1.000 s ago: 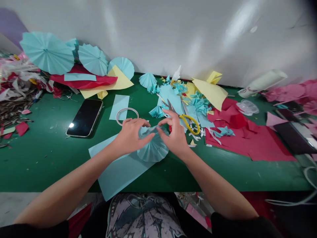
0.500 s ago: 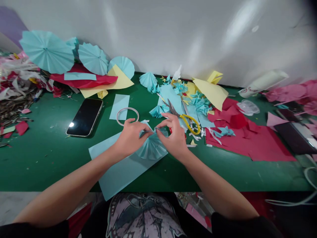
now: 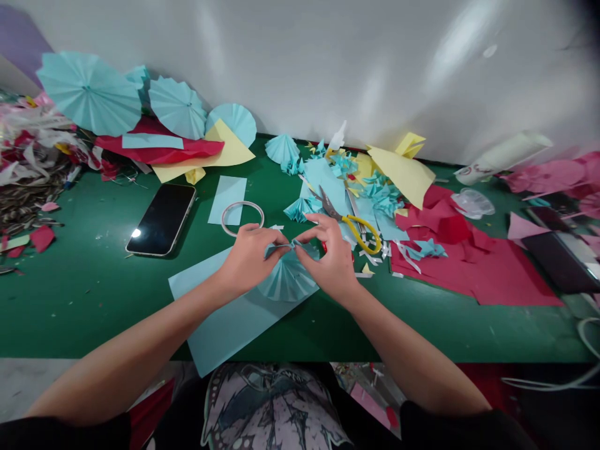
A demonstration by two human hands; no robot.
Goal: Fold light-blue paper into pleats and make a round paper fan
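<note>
A pleated light-blue paper fan point(image 3: 285, 281) is held just above a flat light-blue sheet point(image 3: 225, 322) on the green table point(image 3: 94, 294). My left hand point(image 3: 248, 259) pinches its upper left edge, fingers closed. My right hand point(image 3: 330, 256) pinches the upper right edge, fingers closed too. The two pinches meet near the fan's top centre. A roll of clear tape point(image 3: 242, 217) lies just beyond my left hand. Yellow-handled scissors point(image 3: 351, 219) lie just beyond my right hand.
A black phone point(image 3: 162, 219) lies to the left. Finished blue paper umbrellas point(image 3: 89, 94) lean on the wall at back left. Red paper point(image 3: 473, 262), yellow sheets point(image 3: 403, 172) and blue scraps point(image 3: 375, 194) cover the right. A laptop point(image 3: 557, 256) sits at far right.
My hands have drawn the fan's top edges together, from a spread hold into a tight pinch at the centre. The fan has closed up somewhat.
</note>
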